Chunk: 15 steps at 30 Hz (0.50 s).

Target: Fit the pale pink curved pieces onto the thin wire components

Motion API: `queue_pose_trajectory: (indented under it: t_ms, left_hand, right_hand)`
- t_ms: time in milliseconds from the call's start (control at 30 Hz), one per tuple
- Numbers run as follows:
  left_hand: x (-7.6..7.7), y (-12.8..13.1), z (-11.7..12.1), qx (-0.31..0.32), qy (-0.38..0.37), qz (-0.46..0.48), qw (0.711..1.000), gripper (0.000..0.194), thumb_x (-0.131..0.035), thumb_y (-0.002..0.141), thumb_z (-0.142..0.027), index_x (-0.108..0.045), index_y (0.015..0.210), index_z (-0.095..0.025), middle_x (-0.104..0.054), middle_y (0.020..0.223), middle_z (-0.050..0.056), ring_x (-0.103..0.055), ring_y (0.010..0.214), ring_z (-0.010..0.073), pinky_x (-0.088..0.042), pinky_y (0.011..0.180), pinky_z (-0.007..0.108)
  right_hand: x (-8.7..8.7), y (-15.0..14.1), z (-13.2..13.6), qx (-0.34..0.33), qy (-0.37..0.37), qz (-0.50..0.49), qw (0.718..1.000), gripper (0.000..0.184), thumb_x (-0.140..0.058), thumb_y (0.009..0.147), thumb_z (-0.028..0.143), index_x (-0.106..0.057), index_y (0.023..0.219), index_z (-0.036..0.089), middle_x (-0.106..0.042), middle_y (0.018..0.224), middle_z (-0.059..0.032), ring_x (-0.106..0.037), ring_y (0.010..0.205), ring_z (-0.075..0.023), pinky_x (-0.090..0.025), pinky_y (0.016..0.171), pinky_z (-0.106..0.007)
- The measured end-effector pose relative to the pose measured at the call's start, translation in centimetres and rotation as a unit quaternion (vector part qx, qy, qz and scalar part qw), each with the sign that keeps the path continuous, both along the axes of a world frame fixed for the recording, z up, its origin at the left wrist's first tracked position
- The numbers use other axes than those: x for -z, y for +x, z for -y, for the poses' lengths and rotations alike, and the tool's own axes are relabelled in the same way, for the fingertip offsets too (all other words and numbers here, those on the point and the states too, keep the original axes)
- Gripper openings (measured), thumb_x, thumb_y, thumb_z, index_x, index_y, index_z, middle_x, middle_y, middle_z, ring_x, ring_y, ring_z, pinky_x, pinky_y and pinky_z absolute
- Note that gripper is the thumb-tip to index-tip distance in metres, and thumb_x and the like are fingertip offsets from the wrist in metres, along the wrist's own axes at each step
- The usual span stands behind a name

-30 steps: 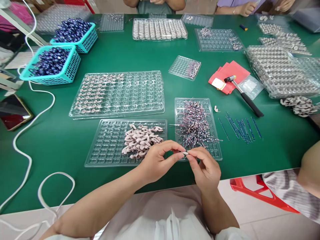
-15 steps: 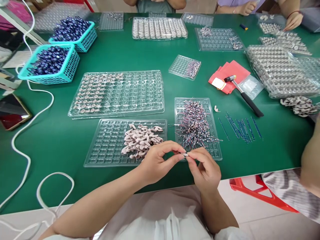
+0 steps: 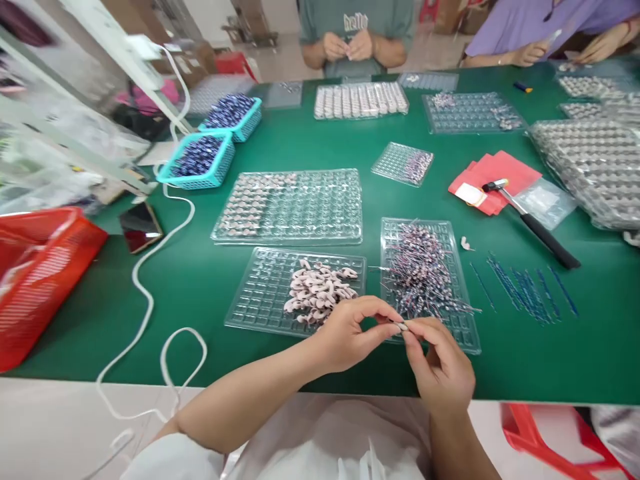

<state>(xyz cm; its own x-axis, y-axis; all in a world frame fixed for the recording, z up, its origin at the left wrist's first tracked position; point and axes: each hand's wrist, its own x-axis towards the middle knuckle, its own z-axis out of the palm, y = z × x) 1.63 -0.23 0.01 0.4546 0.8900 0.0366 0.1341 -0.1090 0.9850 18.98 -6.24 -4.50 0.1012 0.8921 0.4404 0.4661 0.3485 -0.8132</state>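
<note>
My left hand [image 3: 353,333] and my right hand [image 3: 443,360] meet fingertip to fingertip, both pinching a small pale earbud-like shell [image 3: 402,327]. Fingers cover most of it. Just beyond my left hand, a heap of similar pale shells [image 3: 320,290] lies on a clear compartment tray [image 3: 260,287]. Behind my right hand, another clear tray [image 3: 465,327] bears a tangled pile of tiny parts with thin coloured wires [image 3: 420,267]. One loose pale piece [image 3: 466,244] lies to the right of that tray.
A partly filled clear tray [image 3: 320,207] lies farther back. To the right are blue strips [image 3: 530,293], a hammer [image 3: 540,233] and red sheets [image 3: 500,173]. Turquoise baskets [image 3: 195,177], a phone [image 3: 141,227], a white cable [image 3: 145,293] and a red basket [image 3: 40,280] occupy the left. Co-workers sit opposite.
The camera view has swung left and up, so the table's contents appear shifted right and lower, and the red basket shows. Both hands keep pinching the small shell.
</note>
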Motion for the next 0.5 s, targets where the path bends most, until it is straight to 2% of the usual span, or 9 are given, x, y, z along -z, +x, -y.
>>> queue_pose_trajectory:
  t_ms: [167,267,400,500]
  left_hand:
    - [-1.0,-0.7,-0.4,0.001,-0.018,-0.018,1.000,0.013,-0.069,0.088,-0.024,-0.076,0.095,-0.015,-0.076,0.092,0.009,-0.070,0.084,0.0193,-0.055,0.079,0.030]
    - [-2.1,-2.4,-1.5,-0.013,0.025,-0.060,0.998,0.014,-0.067,0.091,-0.027,-0.075,0.099,-0.019,-0.075,0.100,0.009,-0.069,0.095,0.0212,-0.055,0.085,0.032]
    - [-3.3,-5.5,-3.1,-0.077,0.099,-0.210,0.970,0.016,-0.062,0.094,-0.030,-0.074,0.100,-0.020,-0.072,0.107,0.010,-0.064,0.107,0.0255,-0.053,0.092,0.039]
    - [-3.6,-7.2,-4.4,-0.067,0.090,-0.327,0.938,0.023,-0.060,0.095,-0.035,-0.073,0.106,-0.020,-0.068,0.116,0.011,-0.062,0.112,0.0285,-0.054,0.092,0.042]
  right_hand:
    - [1.1,0.5,0.4,-0.006,-0.053,-0.002,0.999,0.022,-0.064,0.090,0.025,-0.068,0.112,0.026,-0.072,0.097,-0.0037,-0.067,0.078,-0.0155,-0.057,0.071,-0.027]
    - [1.7,0.8,0.3,0.017,-0.087,0.009,0.996,0.030,-0.062,0.092,0.037,-0.065,0.119,0.025,-0.075,0.097,-0.0050,-0.070,0.079,-0.0167,-0.058,0.069,-0.025]
    - [1.5,1.0,0.1,0.014,-0.105,0.024,0.994,0.028,-0.062,0.091,0.045,-0.069,0.110,0.025,-0.077,0.095,-0.0052,-0.073,0.076,-0.0171,-0.058,0.060,-0.021]
    - [0.8,0.4,0.1,0.018,-0.115,-0.002,0.993,0.028,-0.062,0.090,0.050,-0.072,0.100,0.026,-0.077,0.097,-0.0064,-0.074,0.079,-0.0189,-0.059,0.061,-0.021]
